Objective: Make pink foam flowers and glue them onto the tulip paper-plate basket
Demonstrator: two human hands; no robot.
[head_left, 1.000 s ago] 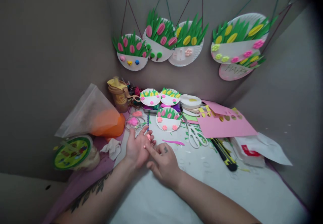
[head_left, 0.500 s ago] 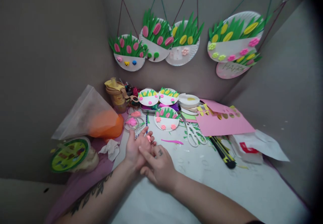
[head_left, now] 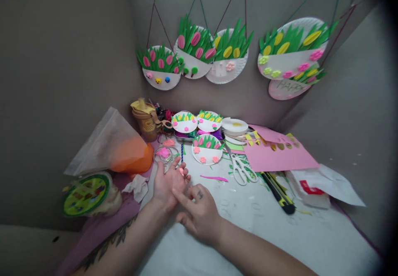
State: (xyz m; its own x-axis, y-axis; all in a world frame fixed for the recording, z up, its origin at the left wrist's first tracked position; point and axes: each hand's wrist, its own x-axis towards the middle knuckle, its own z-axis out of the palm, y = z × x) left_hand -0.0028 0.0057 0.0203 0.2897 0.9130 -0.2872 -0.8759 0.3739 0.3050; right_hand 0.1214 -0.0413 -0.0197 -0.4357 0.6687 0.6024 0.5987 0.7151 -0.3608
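Observation:
My left hand [head_left: 170, 184] is turned palm up above the white tabletop, thumb stretched out. Its curled outer fingers hold a small pink lump of what looks like modelling clay [head_left: 181, 171]. The stretched index finger of my right hand [head_left: 197, 207] rests on the left palm, thumb apart and the other fingers bent. Whether a tiny bit lies under that fingertip cannot be seen. Just beyond the hands are a pink modelling tool [head_left: 214, 178] and a paper-plate basket [head_left: 207, 155] with green paper grass, pink tulips and clay flowers.
White scissors [head_left: 241, 170], a black-and-yellow cutter [head_left: 280, 195] and pink paper [head_left: 276, 157] lie to the right. A plastic bag [head_left: 102, 143], a lidded tub [head_left: 88, 195] and a brown cup [head_left: 146, 120] stand left. Several plate baskets [head_left: 228, 70] hang on the back wall.
My right hand has drawn slightly down and right, its index fingertip sliding toward the heel of the left palm. The pink lump stays in the left fingers. The view has shifted slightly.

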